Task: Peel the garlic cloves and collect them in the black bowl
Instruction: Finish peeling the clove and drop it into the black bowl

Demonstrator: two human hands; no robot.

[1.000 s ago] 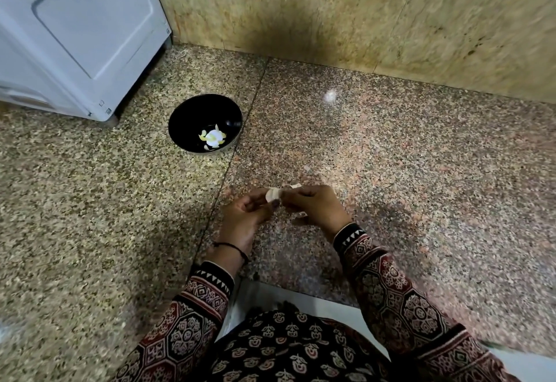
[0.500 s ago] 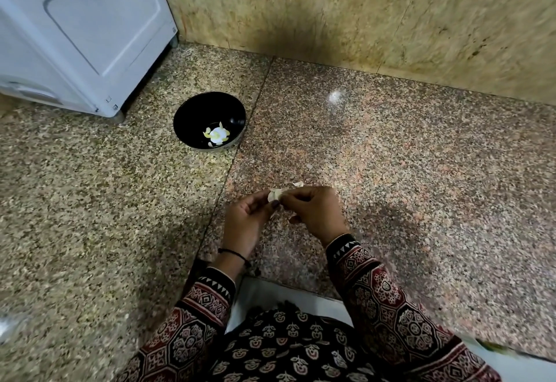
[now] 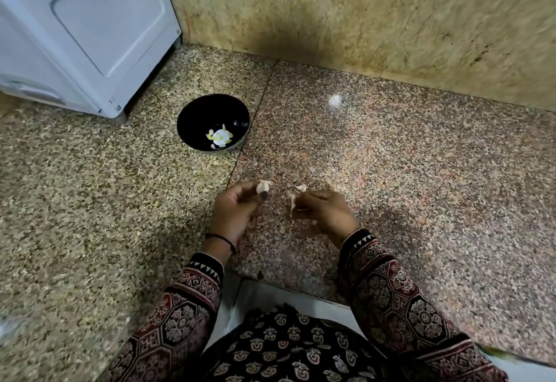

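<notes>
My left hand [image 3: 236, 210] pinches a pale garlic clove [image 3: 262, 186] at its fingertips, above the granite counter. My right hand [image 3: 323, 213] is a short gap to the right and holds torn papery garlic skin [image 3: 296, 193]. The black bowl [image 3: 192, 116] sits farther back and to the left of both hands, with a few pale peeled cloves [image 3: 220, 137] lying at its bottom.
A white appliance [image 3: 75, 29] stands at the back left, close to the bowl. A yellowish stone wall [image 3: 361, 14] runs along the back of the speckled granite counter [image 3: 421, 171]. The counter's front edge is just below my wrists.
My hands were together on the clove; now they have pulled apart, the left keeping the clove and the right coming away with skin.
</notes>
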